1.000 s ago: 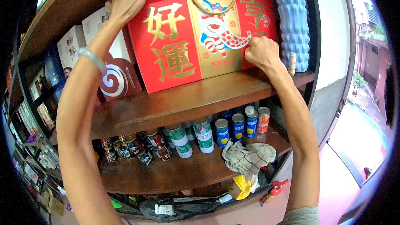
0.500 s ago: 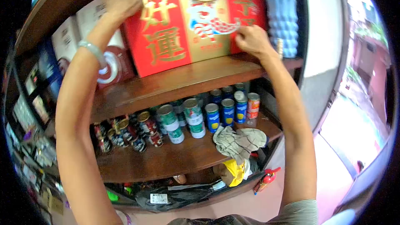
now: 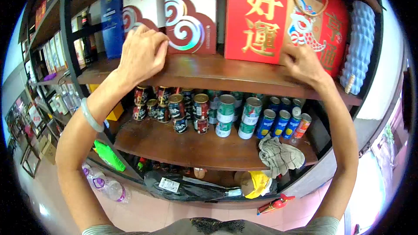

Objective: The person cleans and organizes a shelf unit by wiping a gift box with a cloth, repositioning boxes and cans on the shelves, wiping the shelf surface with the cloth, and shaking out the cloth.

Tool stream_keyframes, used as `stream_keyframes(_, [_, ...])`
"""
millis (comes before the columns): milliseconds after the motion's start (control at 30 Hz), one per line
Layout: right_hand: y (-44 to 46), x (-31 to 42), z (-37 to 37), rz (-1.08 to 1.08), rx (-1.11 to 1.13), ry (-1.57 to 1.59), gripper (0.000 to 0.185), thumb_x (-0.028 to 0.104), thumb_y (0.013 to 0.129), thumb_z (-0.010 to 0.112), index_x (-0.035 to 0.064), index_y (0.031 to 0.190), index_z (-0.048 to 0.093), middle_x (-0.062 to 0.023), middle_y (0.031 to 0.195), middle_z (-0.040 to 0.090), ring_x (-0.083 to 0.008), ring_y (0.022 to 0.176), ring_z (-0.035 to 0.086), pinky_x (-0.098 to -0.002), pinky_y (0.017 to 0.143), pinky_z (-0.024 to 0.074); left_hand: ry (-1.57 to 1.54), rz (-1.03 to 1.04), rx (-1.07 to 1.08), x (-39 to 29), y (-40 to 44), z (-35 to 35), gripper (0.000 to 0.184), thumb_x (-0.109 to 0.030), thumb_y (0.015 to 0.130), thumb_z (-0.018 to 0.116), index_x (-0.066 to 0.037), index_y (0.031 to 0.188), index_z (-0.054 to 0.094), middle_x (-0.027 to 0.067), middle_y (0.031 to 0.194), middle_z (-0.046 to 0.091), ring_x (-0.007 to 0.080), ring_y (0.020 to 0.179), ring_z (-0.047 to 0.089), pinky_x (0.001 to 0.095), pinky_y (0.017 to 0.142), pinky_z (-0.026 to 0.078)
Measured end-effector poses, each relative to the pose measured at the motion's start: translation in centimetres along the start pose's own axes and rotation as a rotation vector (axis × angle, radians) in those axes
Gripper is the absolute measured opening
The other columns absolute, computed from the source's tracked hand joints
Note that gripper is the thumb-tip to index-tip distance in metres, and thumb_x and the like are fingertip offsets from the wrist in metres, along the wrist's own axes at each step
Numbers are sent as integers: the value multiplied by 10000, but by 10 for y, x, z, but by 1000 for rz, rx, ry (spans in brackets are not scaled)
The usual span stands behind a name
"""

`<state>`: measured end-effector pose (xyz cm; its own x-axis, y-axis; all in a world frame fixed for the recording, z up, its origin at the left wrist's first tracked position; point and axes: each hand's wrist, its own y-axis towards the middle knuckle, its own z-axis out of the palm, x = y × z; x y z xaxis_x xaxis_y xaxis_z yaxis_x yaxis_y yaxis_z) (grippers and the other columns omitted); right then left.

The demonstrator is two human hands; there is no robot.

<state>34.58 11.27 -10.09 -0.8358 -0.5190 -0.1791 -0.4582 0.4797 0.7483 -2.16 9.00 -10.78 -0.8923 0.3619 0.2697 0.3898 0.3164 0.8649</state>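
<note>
The red gift box [image 3: 278, 26] stands upright on the upper shelf [image 3: 196, 67], ahead of the right hand [image 3: 302, 63]. The right hand is narrow, fingers curled in, at the lower front of the box; contact cannot be told, and no object can be made out in its fingers.

The left hand [image 3: 143, 54] is likewise narrow, fingers bent and fingertips hidden. It is located before the lower front of the left white-and-brown carton [image 3: 145, 2]; whether it touches or holds anything cannot be told. The right white-and-brown carton [image 3: 191, 13] stands just beside the left one. A blue box [image 3: 111, 17] stands on the opposite side.

Clearances: a narrow gap separates the right carton from the gift box. A bare strip of shelf runs before both, ending at the front edge. To the right, a blue foam roller [image 3: 360, 45] stands near the gift box, with a thread spool [image 3: 349, 83] at its base.

Below, the lower shelf [image 3: 187, 148] has bare room ahead of the green-and-white cans [image 3: 250, 117]. A grey cloth [image 3: 281, 156] overhangs its front edge, before the blue cans [image 3: 281, 123].
</note>
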Motion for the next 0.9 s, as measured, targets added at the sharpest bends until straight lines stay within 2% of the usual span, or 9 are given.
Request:
stream_keyframes(67, [17,46,17,-103,-40,48,153,116,744,498,21,735,617,-221,645,585,-374,657,607,-473,632,477,-227,-300,126,15,2,3,219,-185,801,551,10,819,650,179,801,642,294,757,629,374,668,477])
stream_keyframes(200, [47,105,53,-52,3,284,189,102,761,523,-1,879,630,-251,725,604,-400,758,607,-478,722,478,-234,-387,276,33,9,25,431,-335,759,598,42,966,626,218,925,638,319,877,623,363,811,477])
stream_keyframes(267, [60,126,57,-2,121,305,359,146,800,531,-45,1103,543,-279,897,608,-377,906,598,-423,816,455,-250,-410,387,39,12,33,536,-387,739,612,77,1008,596,236,950,625,328,911,611,370,820,473])
stream_keyframes(400, [84,151,61,251,206,288,495,221,824,555,-105,1170,418,-312,988,576,-396,992,560,-428,870,422,-308,-449,491,55,15,61,561,-422,740,614,76,997,581,232,941,624,329,909,607,387,801,466])
stream_keyframes(467, [96,144,76,304,153,248,541,255,829,565,-124,1168,381,-318,996,573,-391,1000,562,-425,878,417,-358,-479,517,56,16,62,556,-420,745,613,71,1005,580,236,945,622,327,920,603,385,808,461])
stream_keyframes(500, [103,136,78,350,232,312,581,276,814,570,-180,1106,362,-392,1035,511,-433,1060,511,-423,927,399,-417,-480,533,56,17,60,545,-410,756,608,73,1006,579,243,951,618,328,938,596,382,817,457])
stream_keyframes(633, [116,123,91,495,320,312,512,242,801,585,-128,1108,409,-259,897,593,-313,838,584,-374,768,464,-532,-473,449,53,18,66,446,-304,750,601,125,874,607,319,944,588,411,935,585,418,822,467])
stream_keyframes(800, [113,134,88,513,298,174,524,210,731,589,-121,1112,447,-301,1025,562,-371,1006,551,-402,857,429,-731,-571,474,57,19,71,399,-209,729,566,129,939,587,315,974,587,404,957,581,411,833,460])
stream_keyframes(900, [115,144,78,568,319,199,496,193,726,592,-104,1105,474,-302,1082,544,-378,1066,522,-405,899,407,-634,-574,453,53,20,57,405,-189,712,546,133,956,579,310,981,588,391,967,581,409,831,467])
